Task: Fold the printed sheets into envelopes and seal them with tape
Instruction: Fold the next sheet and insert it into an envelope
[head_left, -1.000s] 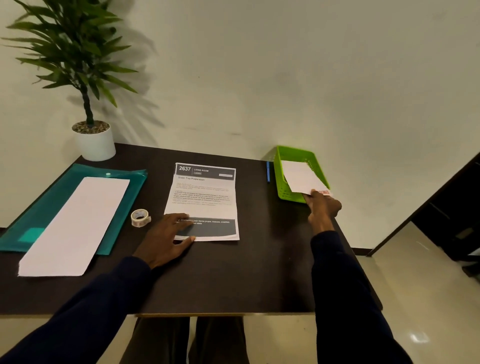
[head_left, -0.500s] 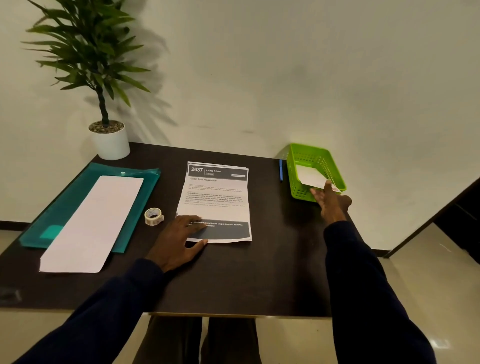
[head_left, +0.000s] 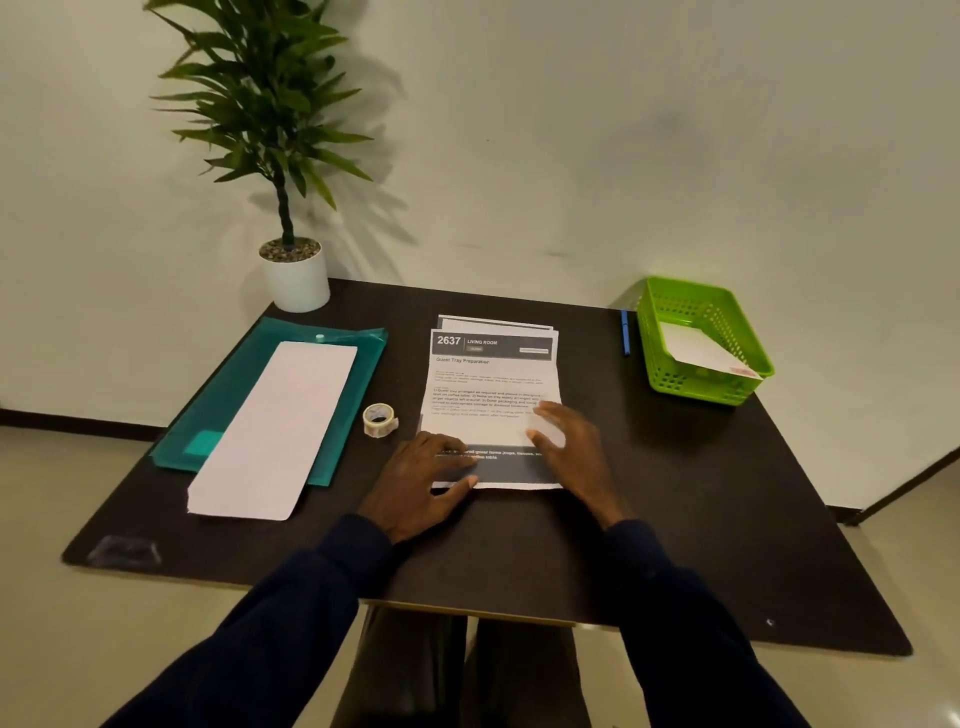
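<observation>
Head view. The stack of printed sheets lies flat in the middle of the dark worktop, headed "2637 LIVING ROOM". Edges of further sheets show past its far edge; how many I cannot tell. The left hand lies flat on the stack's near left corner, fingers straight and the thumb along the near edge. The right hand rests on the stack's right side, fingers spread and slightly blurred. Neither grip is closed on anything; both palms only press the paper.

One tape roll stands just left of the stack, near the left hand but apart from it. Further left lies one teal folder with one long white sheet on top; the sheet's near end runs past the folder's near edge. Beyond the folder, far left of the stack, one potted plant stands at the worktop's back edge by the wall.

Right of the stack, well apart, one green basket sits at the far right corner, close to the worktop's right edge. It holds one folded white paper leaning on its near wall. One blue pen lies between stack and basket, just beside the basket.

Bare worktop runs from the stack's near edge to the person's side, and between stack and basket.
</observation>
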